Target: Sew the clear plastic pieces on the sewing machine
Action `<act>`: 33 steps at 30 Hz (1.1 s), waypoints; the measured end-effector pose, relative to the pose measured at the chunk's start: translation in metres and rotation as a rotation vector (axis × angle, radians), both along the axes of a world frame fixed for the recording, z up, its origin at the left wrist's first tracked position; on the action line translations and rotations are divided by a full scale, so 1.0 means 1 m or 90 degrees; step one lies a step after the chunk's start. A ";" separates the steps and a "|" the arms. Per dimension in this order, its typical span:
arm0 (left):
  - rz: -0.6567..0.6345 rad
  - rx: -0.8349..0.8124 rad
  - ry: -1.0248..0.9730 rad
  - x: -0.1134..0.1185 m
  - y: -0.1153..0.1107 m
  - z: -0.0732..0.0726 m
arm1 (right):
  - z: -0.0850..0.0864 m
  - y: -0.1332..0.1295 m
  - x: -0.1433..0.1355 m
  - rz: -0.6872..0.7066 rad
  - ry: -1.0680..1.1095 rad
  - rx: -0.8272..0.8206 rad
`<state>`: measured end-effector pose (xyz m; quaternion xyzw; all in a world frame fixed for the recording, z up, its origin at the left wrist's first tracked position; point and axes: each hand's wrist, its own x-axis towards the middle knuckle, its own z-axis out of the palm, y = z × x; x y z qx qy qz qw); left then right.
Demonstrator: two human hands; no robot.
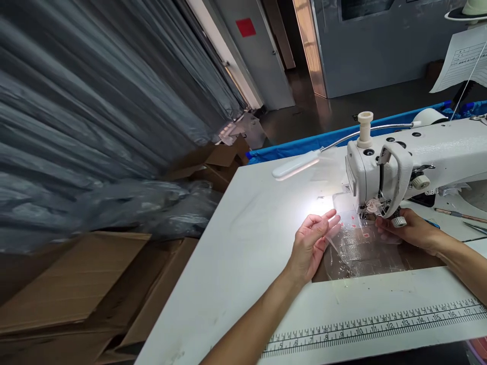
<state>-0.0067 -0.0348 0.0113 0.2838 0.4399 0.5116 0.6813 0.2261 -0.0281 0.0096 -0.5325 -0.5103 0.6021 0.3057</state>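
Observation:
A white sewing machine [437, 147] stands on the right of the table, its needle area lit by a lamp. Under its head lies a clear plastic sheet [353, 251] with small red marks. My left hand [314, 241] pinches the sheet's left edge between thumb and fingers, just left of the presser foot. On the other side, my right hand [411, 229] grips the plastic close to the needle, thumb on top and fingertips showing dimly through it. The machine's knob [398, 221] covers part of that hand.
A printed ruler strip [365, 329] runs along the front of the white table [224, 263]. The white lamp [297, 165] reaches over on a bendable neck. Tweezers [475, 228] lie at the right. Cardboard boxes [76, 279] stand left of the table, below a grey curtain [95, 91].

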 end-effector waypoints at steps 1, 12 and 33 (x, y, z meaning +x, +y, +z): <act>-0.008 -0.002 -0.024 -0.001 0.000 0.000 | 0.000 0.000 0.000 -0.016 0.018 -0.011; -0.009 -0.002 -0.002 -0.003 0.004 -0.007 | -0.005 0.000 -0.001 -0.014 0.009 0.046; -0.296 0.294 0.510 -0.010 -0.044 0.007 | 0.025 -0.037 0.042 0.110 -0.106 0.008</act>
